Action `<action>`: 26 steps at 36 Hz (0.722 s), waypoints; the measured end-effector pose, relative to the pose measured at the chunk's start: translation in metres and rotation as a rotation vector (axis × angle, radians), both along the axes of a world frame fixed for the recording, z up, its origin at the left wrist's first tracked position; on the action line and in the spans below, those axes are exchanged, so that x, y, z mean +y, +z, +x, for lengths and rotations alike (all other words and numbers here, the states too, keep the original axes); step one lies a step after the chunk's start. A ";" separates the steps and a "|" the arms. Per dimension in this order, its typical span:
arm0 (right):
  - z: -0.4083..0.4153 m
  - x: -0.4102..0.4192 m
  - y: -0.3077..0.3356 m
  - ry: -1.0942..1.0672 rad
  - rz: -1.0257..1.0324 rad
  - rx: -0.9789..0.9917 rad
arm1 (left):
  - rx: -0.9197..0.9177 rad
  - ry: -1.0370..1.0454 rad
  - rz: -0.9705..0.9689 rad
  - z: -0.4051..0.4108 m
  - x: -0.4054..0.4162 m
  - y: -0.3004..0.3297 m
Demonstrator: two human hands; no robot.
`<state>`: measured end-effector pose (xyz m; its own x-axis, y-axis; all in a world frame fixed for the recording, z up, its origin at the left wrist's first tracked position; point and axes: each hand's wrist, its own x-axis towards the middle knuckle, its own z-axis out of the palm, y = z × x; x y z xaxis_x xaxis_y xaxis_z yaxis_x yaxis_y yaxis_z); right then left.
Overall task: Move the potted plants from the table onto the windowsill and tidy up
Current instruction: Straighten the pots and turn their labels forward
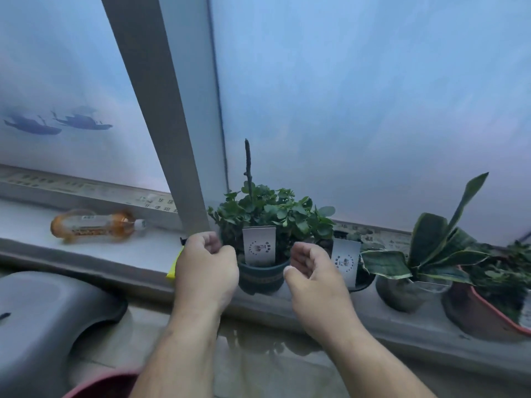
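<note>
A leafy green plant in a dark teal pot (263, 275) stands on the windowsill (94, 248), a white tag stuck in its soil. My left hand (207, 265) hovers just left of the pot and my right hand (309, 271) just right of it. Both have curled fingers, hold nothing and are a little apart from the pot. Behind my right hand stands a second dark pot (360, 278) with its own white tag. Further right on the sill are a snake plant in a grey pot (402, 294) and a plant in a reddish-brown pot (482, 314).
An orange plastic bottle (94, 225) lies on its side on the sill at the left. A yellow object (173, 267) pokes out behind my left hand. A grey stool (43, 317) stands at lower left, a red rim (100, 383) at the bottom. The frosted window rises behind.
</note>
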<state>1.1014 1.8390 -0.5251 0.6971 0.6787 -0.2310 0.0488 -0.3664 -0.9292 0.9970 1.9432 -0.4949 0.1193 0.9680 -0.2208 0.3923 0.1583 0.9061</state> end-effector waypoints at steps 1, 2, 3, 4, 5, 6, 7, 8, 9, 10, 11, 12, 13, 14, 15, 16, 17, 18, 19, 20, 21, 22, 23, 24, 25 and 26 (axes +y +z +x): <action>-0.003 0.004 0.000 -0.009 -0.005 0.003 | 0.029 -0.042 -0.008 -0.001 0.000 -0.001; -0.004 0.007 0.000 -0.021 -0.009 -0.002 | 0.054 -0.080 -0.014 -0.002 -0.001 -0.002; -0.005 0.009 -0.001 -0.032 -0.015 -0.014 | 0.074 -0.106 -0.016 -0.002 -0.002 -0.003; -0.006 0.011 -0.001 -0.043 -0.021 -0.029 | 0.092 -0.122 -0.020 -0.002 -0.004 -0.003; -0.007 0.012 0.000 -0.057 -0.032 -0.036 | 0.104 -0.130 -0.023 -0.002 -0.006 -0.004; -0.008 0.013 0.000 -0.071 -0.036 -0.043 | 0.105 -0.136 -0.025 -0.002 -0.007 -0.004; -0.008 0.013 0.000 -0.078 -0.040 -0.044 | 0.096 -0.144 -0.023 -0.001 -0.008 -0.005; -0.009 0.013 0.000 -0.079 -0.041 -0.051 | 0.084 -0.156 -0.023 0.001 -0.009 -0.006; -0.010 0.013 0.000 -0.073 -0.045 -0.056 | 0.073 -0.171 -0.021 0.002 -0.010 -0.007; -0.011 0.014 0.000 -0.063 -0.048 -0.062 | 0.067 -0.182 -0.019 0.003 -0.011 -0.008; -0.012 0.014 0.001 -0.053 -0.049 -0.063 | 0.061 -0.184 -0.015 0.003 -0.010 -0.009; -0.013 0.015 0.001 -0.044 -0.047 -0.066 | 0.057 -0.179 -0.011 0.004 -0.010 -0.009; -0.014 0.015 0.002 -0.036 -0.045 -0.067 | 0.047 -0.173 -0.007 0.004 -0.009 -0.010; -0.015 0.015 0.002 -0.028 -0.043 -0.068 | 0.034 -0.170 -0.005 0.004 -0.009 -0.010; -0.016 0.016 0.002 -0.017 -0.041 -0.067 | 0.017 -0.172 0.001 0.005 -0.008 -0.010; -0.017 0.017 0.001 -0.005 -0.034 -0.066 | 0.001 -0.177 0.002 0.005 -0.007 -0.010; -0.018 0.018 0.000 0.005 -0.025 -0.062 | -0.018 -0.182 0.001 0.006 -0.007 -0.010; -0.019 0.019 0.000 0.014 -0.017 -0.059 | -0.041 -0.189 -0.004 0.006 -0.006 -0.011; -0.020 0.020 -0.001 0.019 -0.016 -0.056 | -0.061 -0.200 -0.007 0.006 -0.006 -0.011; -0.021 0.020 -0.001 0.021 -0.015 -0.056 | -0.075 -0.211 -0.008 0.007 -0.005 -0.012; -0.022 0.021 -0.001 0.021 -0.014 -0.054 | -0.083 -0.221 -0.007 0.007 -0.005 -0.013; -0.023 0.021 -0.002 0.017 -0.008 -0.051 | -0.091 -0.229 -0.005 0.007 -0.004 -0.013; -0.023 0.022 -0.002 0.014 -0.004 -0.046 | -0.098 -0.237 -0.004 0.008 -0.004 -0.014; -0.024 0.022 -0.001 0.013 0.000 -0.045 | -0.099 -0.246 -0.003 0.008 -0.004 -0.015; -0.024 0.022 0.000 0.015 0.003 -0.046 | -0.097 -0.255 -0.003 0.008 -0.005 -0.014; -0.025 0.021 0.000 0.016 0.006 -0.048 | -0.095 -0.264 -0.003 0.008 -0.005 -0.014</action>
<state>1.0766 1.8604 -0.5250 0.6961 0.6915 -0.1932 0.0998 -0.3596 -0.9277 1.0048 1.9378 -0.5092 0.3877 0.8999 -0.1997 0.3338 0.0649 0.9404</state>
